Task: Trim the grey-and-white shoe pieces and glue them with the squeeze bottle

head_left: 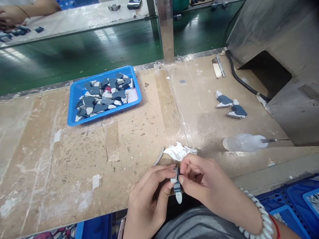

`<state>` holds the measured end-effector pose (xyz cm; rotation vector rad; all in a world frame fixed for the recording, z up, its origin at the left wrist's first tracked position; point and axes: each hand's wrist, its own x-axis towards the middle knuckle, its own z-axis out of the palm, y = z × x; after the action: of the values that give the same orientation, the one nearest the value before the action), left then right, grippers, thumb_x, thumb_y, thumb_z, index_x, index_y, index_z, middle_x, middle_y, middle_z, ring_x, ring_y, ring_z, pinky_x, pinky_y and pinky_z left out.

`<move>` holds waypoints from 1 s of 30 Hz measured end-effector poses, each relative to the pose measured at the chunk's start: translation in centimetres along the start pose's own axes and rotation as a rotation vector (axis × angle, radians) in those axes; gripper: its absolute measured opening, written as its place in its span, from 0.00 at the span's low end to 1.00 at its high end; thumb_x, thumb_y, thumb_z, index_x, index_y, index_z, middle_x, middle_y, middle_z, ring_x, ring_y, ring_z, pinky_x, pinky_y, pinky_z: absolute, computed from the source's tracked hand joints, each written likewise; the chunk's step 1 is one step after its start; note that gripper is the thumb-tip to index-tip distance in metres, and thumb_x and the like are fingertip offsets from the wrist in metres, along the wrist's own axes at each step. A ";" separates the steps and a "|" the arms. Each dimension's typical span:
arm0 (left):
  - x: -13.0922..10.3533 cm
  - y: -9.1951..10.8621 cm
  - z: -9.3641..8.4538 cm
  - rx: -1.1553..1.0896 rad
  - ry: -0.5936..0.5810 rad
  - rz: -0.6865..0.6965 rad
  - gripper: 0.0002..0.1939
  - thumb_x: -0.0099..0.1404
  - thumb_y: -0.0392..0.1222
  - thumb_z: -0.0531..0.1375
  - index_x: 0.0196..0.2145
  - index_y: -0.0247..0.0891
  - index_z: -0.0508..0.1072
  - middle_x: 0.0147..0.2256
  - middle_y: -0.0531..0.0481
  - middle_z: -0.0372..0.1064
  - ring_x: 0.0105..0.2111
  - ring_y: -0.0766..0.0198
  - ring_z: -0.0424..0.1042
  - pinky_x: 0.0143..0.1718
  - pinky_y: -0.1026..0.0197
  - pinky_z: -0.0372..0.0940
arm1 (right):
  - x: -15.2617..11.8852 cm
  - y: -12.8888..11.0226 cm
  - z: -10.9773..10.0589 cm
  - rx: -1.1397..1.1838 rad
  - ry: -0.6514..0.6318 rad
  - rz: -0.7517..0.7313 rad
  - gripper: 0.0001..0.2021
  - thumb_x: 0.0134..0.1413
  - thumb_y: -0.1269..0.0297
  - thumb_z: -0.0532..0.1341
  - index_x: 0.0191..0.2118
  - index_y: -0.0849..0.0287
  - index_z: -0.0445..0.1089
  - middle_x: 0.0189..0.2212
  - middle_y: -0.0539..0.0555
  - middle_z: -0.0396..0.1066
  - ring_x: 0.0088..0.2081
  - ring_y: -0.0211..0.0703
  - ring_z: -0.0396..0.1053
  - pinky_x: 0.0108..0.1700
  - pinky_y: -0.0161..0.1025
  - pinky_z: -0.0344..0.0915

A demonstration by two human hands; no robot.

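Observation:
A small grey and white part (177, 187) is held upright at the table's front edge, its white tip pointing down. My left hand (152, 192) pinches its upper left side between thumb and fingers. On the right side of the part, my right hand (199, 176) has its thumb and fingertips closed against the edge; whether something tiny is between them is hidden. Just beyond the hands lies a crumpled white piece of material (179, 151), with a thin grey strip (159, 157) to its left.
A blue tray (139, 94) of grey and white parts stands back left. At right are two similar parts (224, 100), a clear bottle (244, 142), a blade tool (220, 66) and a metal housing (301, 69). Another person's hand (11, 15) shows top left.

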<state>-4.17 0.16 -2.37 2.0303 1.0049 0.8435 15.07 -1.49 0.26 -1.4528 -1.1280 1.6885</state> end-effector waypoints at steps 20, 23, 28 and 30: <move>0.2 -0.1 0.5 0.030 0.088 0.062 0.09 0.67 0.30 0.64 0.44 0.38 0.75 0.43 0.49 0.77 0.45 0.65 0.78 0.48 0.68 0.72 | -1.3 1.9 -0.9 -0.153 0.005 -0.287 0.06 0.61 0.69 0.64 0.43 0.53 0.71 0.33 0.46 0.71 0.32 0.31 0.70 0.34 0.27 0.69; 0.1 -0.1 0.7 0.024 0.225 0.042 0.09 0.67 0.30 0.65 0.44 0.38 0.75 0.42 0.51 0.78 0.43 0.67 0.78 0.47 0.70 0.72 | -1.6 3.0 -0.1 -0.337 0.114 -0.530 0.25 0.52 0.66 0.72 0.54 0.51 0.66 0.45 0.49 0.72 0.38 0.35 0.72 0.40 0.29 0.73; -0.1 -0.2 0.4 0.037 0.199 0.028 0.10 0.67 0.32 0.66 0.45 0.38 0.76 0.43 0.51 0.77 0.45 0.68 0.77 0.50 0.70 0.71 | -1.3 4.0 1.7 -0.610 0.363 -0.656 0.10 0.66 0.71 0.60 0.52 0.60 0.68 0.43 0.56 0.73 0.44 0.41 0.73 0.46 0.37 0.73; -0.2 -0.2 0.2 0.050 0.164 0.041 0.10 0.67 0.32 0.66 0.46 0.38 0.76 0.43 0.52 0.77 0.44 0.69 0.77 0.50 0.72 0.71 | -1.3 4.1 2.1 -0.642 0.385 -0.656 0.09 0.67 0.71 0.58 0.51 0.62 0.69 0.38 0.56 0.70 0.39 0.41 0.71 0.39 0.38 0.73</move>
<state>-4.19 0.05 -2.68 2.0557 1.0864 1.0296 13.56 -4.85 -2.83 -1.4387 -1.7519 0.5852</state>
